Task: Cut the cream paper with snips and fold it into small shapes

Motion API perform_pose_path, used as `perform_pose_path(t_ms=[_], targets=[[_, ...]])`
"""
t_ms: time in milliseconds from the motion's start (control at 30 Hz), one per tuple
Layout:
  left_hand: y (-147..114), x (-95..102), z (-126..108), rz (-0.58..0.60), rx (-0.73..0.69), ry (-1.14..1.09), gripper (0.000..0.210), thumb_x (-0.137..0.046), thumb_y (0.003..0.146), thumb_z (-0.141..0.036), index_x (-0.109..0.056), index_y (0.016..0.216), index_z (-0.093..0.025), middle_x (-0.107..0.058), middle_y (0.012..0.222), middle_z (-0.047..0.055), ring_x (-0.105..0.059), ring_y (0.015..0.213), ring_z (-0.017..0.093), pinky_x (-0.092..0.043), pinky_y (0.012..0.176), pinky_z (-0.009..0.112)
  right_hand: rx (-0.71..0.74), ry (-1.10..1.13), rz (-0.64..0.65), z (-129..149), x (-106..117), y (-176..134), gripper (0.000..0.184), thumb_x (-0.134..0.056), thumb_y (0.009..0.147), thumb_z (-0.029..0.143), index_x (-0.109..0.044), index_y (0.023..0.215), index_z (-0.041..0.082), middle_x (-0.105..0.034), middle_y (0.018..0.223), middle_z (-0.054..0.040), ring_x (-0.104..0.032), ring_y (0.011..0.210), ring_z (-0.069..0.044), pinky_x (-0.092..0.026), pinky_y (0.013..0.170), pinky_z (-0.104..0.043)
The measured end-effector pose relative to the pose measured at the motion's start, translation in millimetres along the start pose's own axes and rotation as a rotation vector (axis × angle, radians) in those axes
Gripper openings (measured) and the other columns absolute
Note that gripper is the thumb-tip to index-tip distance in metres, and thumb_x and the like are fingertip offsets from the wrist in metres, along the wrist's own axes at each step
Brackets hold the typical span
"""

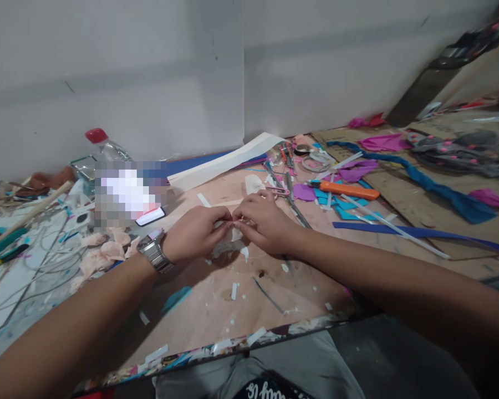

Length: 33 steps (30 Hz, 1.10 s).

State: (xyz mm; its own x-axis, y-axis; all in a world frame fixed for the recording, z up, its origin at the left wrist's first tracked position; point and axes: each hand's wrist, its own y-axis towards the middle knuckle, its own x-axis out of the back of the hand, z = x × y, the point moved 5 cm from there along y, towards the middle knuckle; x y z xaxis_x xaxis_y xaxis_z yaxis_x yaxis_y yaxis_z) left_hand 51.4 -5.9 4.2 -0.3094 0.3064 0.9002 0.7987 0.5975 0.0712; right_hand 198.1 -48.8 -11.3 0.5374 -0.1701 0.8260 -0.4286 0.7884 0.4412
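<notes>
Two bare hands meet over the middle of a cluttered desk, pinching a small pale scrap of thin, whitish material between them. The left hand, a metal wristwatch on its wrist, closes thumb and forefinger on the scrap's left end; the right hand closes its fingertips on the right end, so both grips are shut on the same piece. The scrap lies directly between the two grips, its long axis running roughly left to right along the desk's near edge, and part of it hangs below the fingers toward the desk surface. Neither hand is clearly the nearer: their fingertips almost touch over the piece.

Toward the desk's far edge lie a long white strip of paper and, to the far right, an orange utility knife among blue and purple offcuts. A clear bottle with a red cap stands at the far left, near a heap of pale pink petal-like pieces and loose wires. A long blue band crosses the right side. Small white trimmings dot the near edge.
</notes>
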Motion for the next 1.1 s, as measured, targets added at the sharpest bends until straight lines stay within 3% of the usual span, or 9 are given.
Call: perform_pose_path(t_ms=[367, 833, 1100], targets=[[-1.3, -0.2, -0.2, -0.034, -0.01, 0.036, 0.017, -0.053, 0.094, -0.026, -0.069, 0.091, -0.02, -0.07, 0.077, 0.0, -0.056, 0.065, 0.013, -0.034, 0.063, 0.027, -0.006, 0.013, 0.007, -1.2, -1.5, 0.5, 0.008, -0.057, 0.093, 0.022, -0.064, 0.09, 0.019, -0.072, 0.089, -0.004, -0.06, 0.097, -0.024, -0.025, 0.095, -0.044], [-0.4, 1.4, 0.0, -0.015, 0.0, 0.041, 0.019, -0.054, 0.098, -0.03, -0.07, 0.095, -0.021, -0.073, 0.081, 0.001, -0.061, 0.07, 0.015, -0.037, 0.066, 0.026, -0.025, 0.015, 0.064, 1.6, -3.1, 1.9, 0.016, -0.048, 0.098, 0.024, -0.06, 0.09, 0.018, -0.07, 0.091, -0.0075, -0.058, 0.095, -0.025, -0.026, 0.095, -0.045], [-2.4, 3.5, -4.4, 0.0, -0.021, 0.013, 0.019, -0.051, 0.091, -0.021, -0.07, 0.091, -0.019, -0.071, 0.077, 0.002, -0.059, 0.066, 0.015, -0.039, 0.064, 0.026, -0.024, 0.016, 0.038, 1.3, -1.7, 0.8, 0.012, -0.05, 0.093, 0.023, -0.06, 0.087, 0.019, -0.069, 0.088, -0.0065, -0.058, 0.095, -0.025, -0.026, 0.094, -0.044]])
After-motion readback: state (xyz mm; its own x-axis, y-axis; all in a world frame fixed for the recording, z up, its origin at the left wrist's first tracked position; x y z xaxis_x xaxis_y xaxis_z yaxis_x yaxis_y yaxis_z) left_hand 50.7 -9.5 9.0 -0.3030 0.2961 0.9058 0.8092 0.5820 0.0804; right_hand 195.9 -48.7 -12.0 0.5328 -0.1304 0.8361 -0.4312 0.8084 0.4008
